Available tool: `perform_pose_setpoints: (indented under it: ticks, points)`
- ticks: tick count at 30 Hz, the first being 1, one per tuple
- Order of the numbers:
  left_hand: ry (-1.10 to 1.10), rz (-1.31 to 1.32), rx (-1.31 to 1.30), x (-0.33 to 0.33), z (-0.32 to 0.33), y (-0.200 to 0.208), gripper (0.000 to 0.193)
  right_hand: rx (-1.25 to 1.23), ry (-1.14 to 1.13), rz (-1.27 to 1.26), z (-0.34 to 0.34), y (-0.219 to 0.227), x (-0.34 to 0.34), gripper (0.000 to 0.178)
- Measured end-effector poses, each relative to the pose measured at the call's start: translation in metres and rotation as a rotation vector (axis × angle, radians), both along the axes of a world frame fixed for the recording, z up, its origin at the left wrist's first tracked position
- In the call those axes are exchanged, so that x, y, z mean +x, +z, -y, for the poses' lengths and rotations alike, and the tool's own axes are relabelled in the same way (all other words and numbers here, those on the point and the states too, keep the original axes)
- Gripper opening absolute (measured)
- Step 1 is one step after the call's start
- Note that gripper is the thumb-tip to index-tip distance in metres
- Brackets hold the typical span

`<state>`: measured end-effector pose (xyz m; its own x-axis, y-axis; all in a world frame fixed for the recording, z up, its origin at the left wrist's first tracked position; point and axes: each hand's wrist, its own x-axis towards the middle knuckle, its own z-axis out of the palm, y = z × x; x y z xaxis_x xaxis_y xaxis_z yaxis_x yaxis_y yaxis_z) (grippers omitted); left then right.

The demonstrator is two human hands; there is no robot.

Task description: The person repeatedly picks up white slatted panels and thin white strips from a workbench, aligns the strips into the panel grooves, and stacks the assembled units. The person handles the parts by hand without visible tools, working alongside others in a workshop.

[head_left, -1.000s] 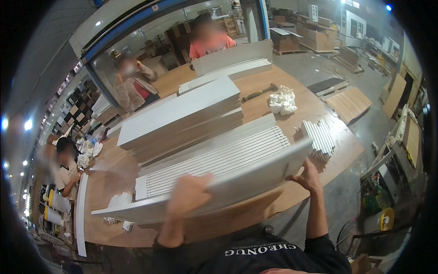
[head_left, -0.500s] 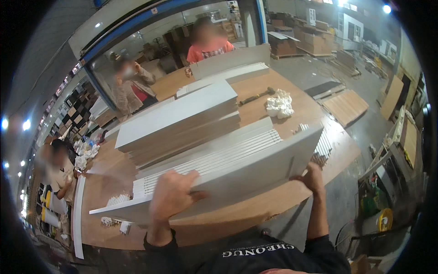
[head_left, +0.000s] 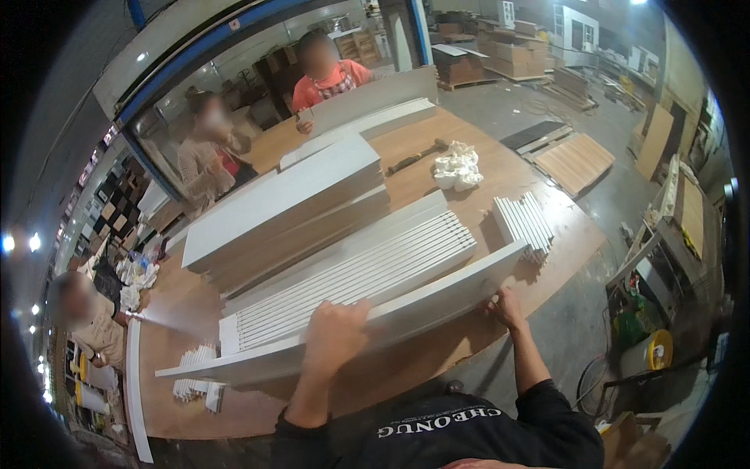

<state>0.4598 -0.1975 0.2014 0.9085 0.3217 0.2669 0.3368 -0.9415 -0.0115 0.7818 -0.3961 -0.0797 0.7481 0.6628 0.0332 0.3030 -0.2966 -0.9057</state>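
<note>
A long white board stands on its long edge at the near side of the wooden table, its broad face toward me. My left hand, somewhat blurred, grips its upper edge left of the middle. Near the board's right end, my right hand has its fingers curled around the lower part; some fingertips are hidden. Just beyond lies a row of narrow white boards, packed side by side. Short white strips sit past the right end, and another bundle of strips lies by the left end.
Behind the row rises a tall stack of white boards. A hammer and crumpled white cloth lie farther back. Across the table a person holds another panel; two more people are at left. Pale mist hangs near the left one.
The board's upper edge has dropped and tipped toward me, exposing more of the row and the strips behind. Both hands moved with it. My view has shifted slightly to the right.
</note>
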Motion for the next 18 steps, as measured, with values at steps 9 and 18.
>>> perform_pose_setpoints:
  ticks: [9, 18]
  points:
    - [-0.11, 0.151, -0.094, -0.011, -0.004, 0.077, 0.031, 0.055, 0.208, 0.622, -0.016, 0.173, -0.019, 0.063]
    - [0.054, -0.073, -0.052, 0.034, -0.001, 0.007, 0.029, -0.17, 0.125, 0.081, -0.023, 0.035, -0.02, 0.052]
